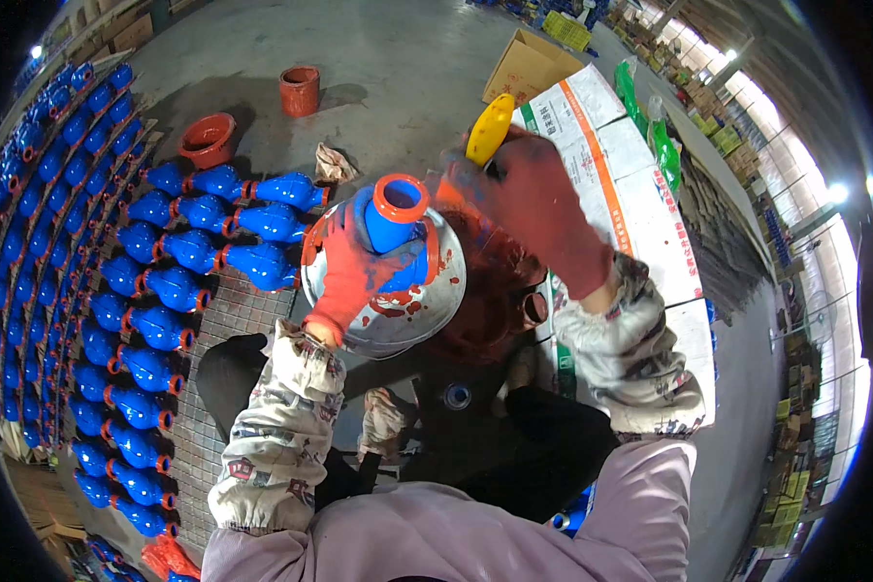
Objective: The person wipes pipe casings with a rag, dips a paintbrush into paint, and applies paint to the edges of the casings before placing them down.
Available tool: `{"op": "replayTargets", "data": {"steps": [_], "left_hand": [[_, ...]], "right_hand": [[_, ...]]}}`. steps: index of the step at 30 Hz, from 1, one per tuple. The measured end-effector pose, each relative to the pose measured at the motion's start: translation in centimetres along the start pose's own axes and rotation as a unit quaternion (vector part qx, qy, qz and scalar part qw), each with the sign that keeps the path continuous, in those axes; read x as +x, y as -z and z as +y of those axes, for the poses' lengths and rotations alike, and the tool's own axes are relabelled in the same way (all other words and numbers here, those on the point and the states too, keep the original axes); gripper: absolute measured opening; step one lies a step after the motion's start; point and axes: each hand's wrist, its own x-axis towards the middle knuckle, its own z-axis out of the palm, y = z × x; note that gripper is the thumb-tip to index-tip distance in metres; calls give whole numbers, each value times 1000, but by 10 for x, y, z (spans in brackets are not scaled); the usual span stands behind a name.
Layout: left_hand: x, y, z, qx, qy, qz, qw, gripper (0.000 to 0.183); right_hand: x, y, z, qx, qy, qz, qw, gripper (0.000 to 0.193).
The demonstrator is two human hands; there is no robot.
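Observation:
In its red glove, my left hand [349,264] is closed around a blue valve body [385,231] with orange-red rims. One round opening of the valve body faces up. Beneath it stands a round, pale metal bucket [422,323], its top splashed with red paint. Slightly blurred, my red-gloved right hand [538,199] grips a yellow-handled paintbrush [490,129], the handle tilted upward. The brush's working end is partly hidden between the hand and the valve body. Below my right hand, a dark red paint-stained container [480,306] sits beside the bucket.
Rows of blue valve bodies [189,247] with orange ends fill the mesh surface [213,359] at left. Two red-brown pots [300,92] stand on the floor beyond. White cartons [640,223] border my right side, with an open brown box [533,66] behind them.

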Motion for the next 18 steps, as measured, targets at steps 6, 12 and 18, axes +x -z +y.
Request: {"op": "replayTargets", "data": {"steps": [6, 12, 18], "left_hand": [[15, 15, -27, 74, 0, -200, 977, 114], [1, 24, -50, -64, 55, -201, 976, 118], [2, 19, -57, -171, 101, -236, 951, 113]], "right_hand": [[-26, 12, 42, 10, 50, 150, 987, 19], [-112, -28, 60, 332, -148, 182, 914, 35], [-191, -127, -14, 298, -146, 213, 919, 28]]}}
